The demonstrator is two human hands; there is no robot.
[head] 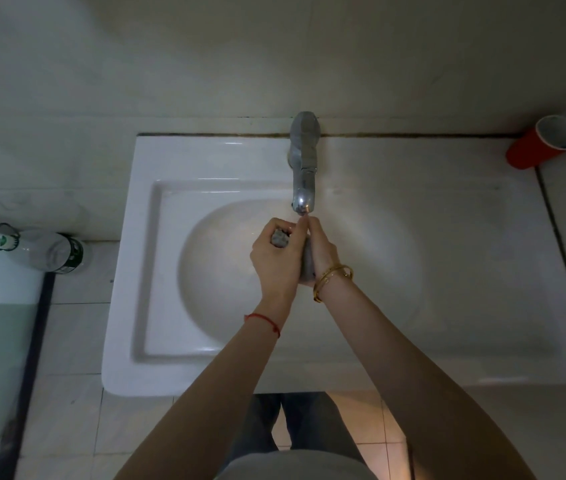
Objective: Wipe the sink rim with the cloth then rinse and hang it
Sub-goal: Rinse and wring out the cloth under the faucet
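**Head view: cloth wrung between both hands under the tap**

Head camera looks straight down on a grey cloth [280, 239], bunched into a tight roll between the two hands just below the faucet [304, 161] spout. Wet fabric like this is probably soft, heavier than it looks and apt to drip, so it is best taken at both ends of the roll, as it is now, and by a corner or edge for hanging.

Far to the left of the hands, a clear plastic bottle [44, 249] with a green label lies on its side on the tiled floor, beside a pale tub-like edge. The left hand [274, 252], a red string at its wrist, is clenched round the upper end of the roll. The right hand [319, 245], with gold bangles [332, 278], is wrapped round the lower end; whether water is running over the fingers is hard to tell in this dim light.

Under both hands is the white ceramic sink [177, 161], glossy and likely slick when wet, set against a pale wall. Well to the right, a red cup [534, 143] stands at the back of the counter.
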